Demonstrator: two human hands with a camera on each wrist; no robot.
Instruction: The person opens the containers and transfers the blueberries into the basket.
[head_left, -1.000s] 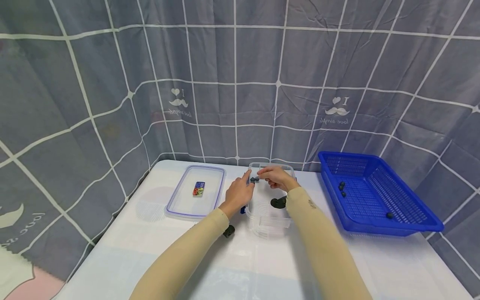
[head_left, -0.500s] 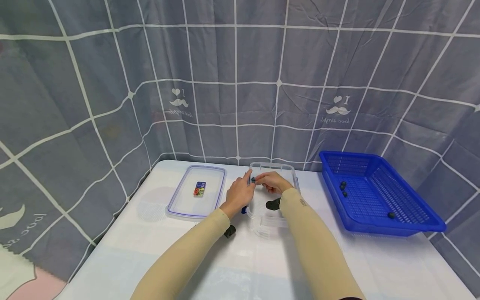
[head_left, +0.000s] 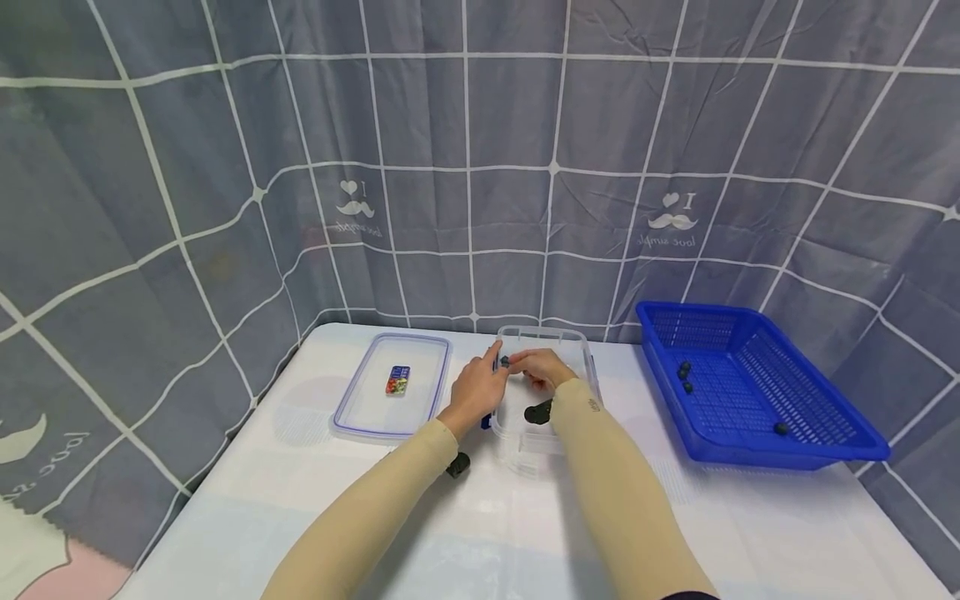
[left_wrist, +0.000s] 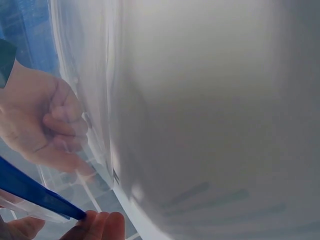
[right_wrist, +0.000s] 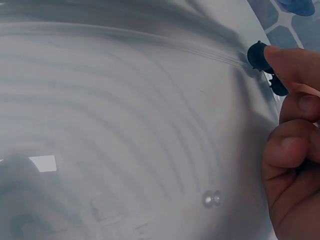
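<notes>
A clear plastic container (head_left: 551, 333) stands in front of me in the head view. My left hand (head_left: 477, 390) holds its left wall, fingers outside by the blue latch (left_wrist: 37, 192) in the left wrist view. My right hand (head_left: 542, 367) reaches inside toward the back left corner. Its fingertips are on a dark blue blueberry (right_wrist: 258, 56), small crown points showing. A second blueberry (right_wrist: 278, 86) sits close below it, against the wall. The remaining fingers of the right hand are curled in. The right thumb is mostly hidden.
The clear lid (head_left: 366, 383) with a blue seal lies left of the container, a small colourful label (head_left: 397, 381) on it. A blue basket (head_left: 780, 454) at right contains several dark blueberries (head_left: 687, 387). Behind the white table (head_left: 487, 533) hangs a grey checked curtain (head_left: 510, 208).
My right hand has moved slightly left and down toward the left wall, bringing its blueberry up to the one there. My left hand keeps its place on the wall.
</notes>
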